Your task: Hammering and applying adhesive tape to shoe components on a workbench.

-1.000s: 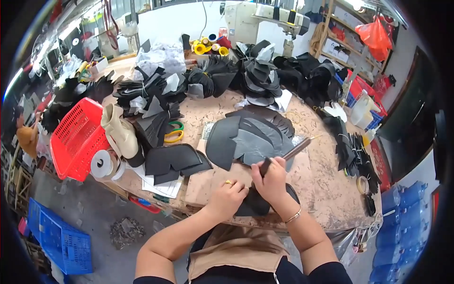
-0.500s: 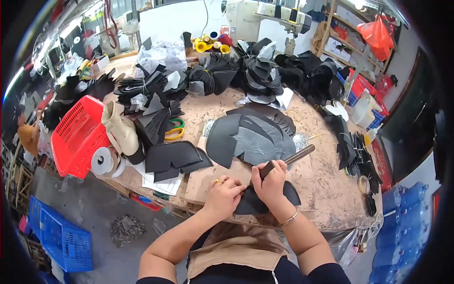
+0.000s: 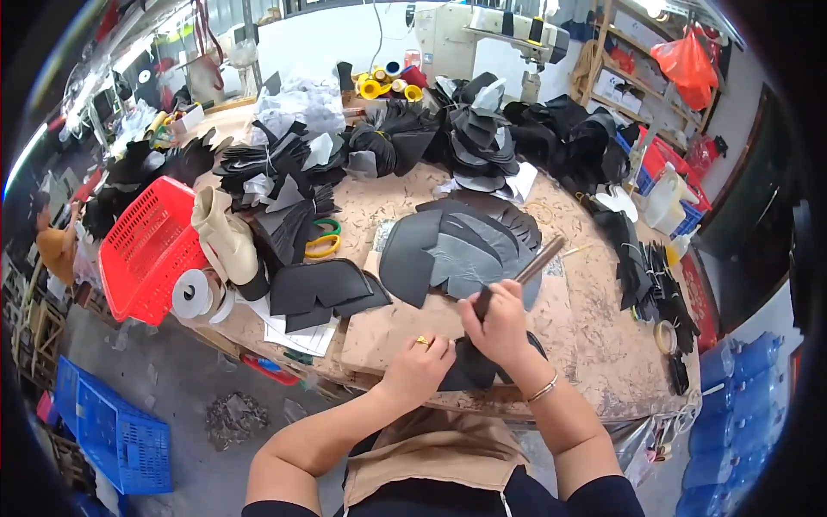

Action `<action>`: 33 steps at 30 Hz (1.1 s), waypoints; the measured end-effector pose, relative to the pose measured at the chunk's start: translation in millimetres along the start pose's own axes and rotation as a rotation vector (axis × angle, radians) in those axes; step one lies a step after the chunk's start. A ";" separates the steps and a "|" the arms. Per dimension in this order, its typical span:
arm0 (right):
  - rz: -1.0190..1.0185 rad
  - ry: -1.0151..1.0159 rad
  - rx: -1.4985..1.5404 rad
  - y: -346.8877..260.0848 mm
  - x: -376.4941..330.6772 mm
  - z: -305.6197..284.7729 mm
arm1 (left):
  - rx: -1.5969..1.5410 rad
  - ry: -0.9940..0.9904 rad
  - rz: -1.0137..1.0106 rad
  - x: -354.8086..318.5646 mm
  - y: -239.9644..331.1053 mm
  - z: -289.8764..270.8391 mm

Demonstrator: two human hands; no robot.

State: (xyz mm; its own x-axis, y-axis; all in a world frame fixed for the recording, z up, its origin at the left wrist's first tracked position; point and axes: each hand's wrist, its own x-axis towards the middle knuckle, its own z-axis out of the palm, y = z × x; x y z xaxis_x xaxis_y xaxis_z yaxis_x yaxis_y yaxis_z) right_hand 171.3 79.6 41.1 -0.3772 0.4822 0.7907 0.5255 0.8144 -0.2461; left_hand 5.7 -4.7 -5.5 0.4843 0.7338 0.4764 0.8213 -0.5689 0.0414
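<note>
Cluttered workshop bench (image 3: 594, 336): left hand (image 3: 419, 366) pinning thin, floppy black leather piece (image 3: 469, 370), right hand (image 3: 500, 323) fisted round dark-handled tool (image 3: 484, 302); best held flat near edge

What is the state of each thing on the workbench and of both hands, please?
Left hand: closed, pressing down on the black cut piece.
Right hand: gripping the dark tool.
Dark tool: held tilted, its lower end on the black cut piece.
Black cut piece: lying flat, pinned under both hands.
Fan of dark cut pieces: spread flat.
Red basket: tilted at the bench edge.
Tape roll: lying beside the basket.
</note>
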 end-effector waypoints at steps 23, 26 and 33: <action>0.186 0.138 -0.118 0.6 -9.1 -30.4 | -0.359 -0.038 -0.054 34.2 -7.6 18.2; 0.332 0.219 -0.042 -14.6 -9.5 -54.1 | -0.365 -0.061 0.164 57.2 -13.4 28.6; 0.246 0.106 -0.216 0.8 -39.5 -34.4 | -0.493 0.031 0.090 50.6 -9.9 28.8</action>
State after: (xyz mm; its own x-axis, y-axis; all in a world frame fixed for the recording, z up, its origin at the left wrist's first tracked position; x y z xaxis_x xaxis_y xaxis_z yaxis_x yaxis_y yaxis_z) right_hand 212.9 50.2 28.9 -0.1435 0.6106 0.7789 0.7447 0.5849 -0.3213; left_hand 30.8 48.7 -7.1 0.5316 0.6663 0.5229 0.5326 -0.7430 0.4053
